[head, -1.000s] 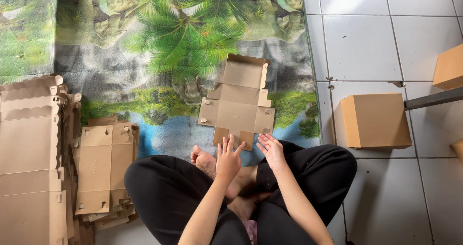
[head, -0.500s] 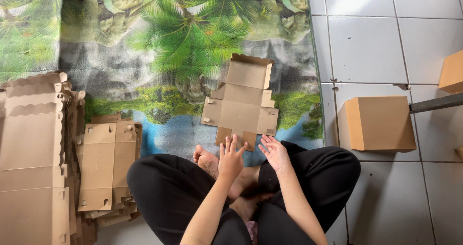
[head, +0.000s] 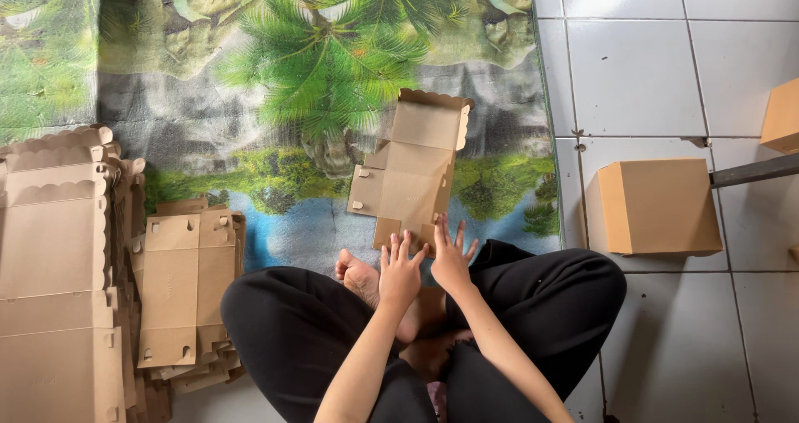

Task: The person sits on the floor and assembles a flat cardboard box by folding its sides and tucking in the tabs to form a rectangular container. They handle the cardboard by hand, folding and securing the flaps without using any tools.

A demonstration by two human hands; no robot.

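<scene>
While mat lies open, hands (head: pixel 424 269) touch flat carton's (head: pixel 412 173) edge.

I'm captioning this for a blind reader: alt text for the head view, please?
A person sits cross-legged, left hand and right hand spread open at the near edge of a flat, unfolded cardboard box on a jungle-print mat. Flat box stacks lie left, an assembled box right.

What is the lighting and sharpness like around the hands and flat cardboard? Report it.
Head view: soft, even daylight; no harsh glare on the white floor tiles. The flat brown cardboard box blank is sharp; left hand and right hand look slightly soft, with faint shadows beneath.
</scene>
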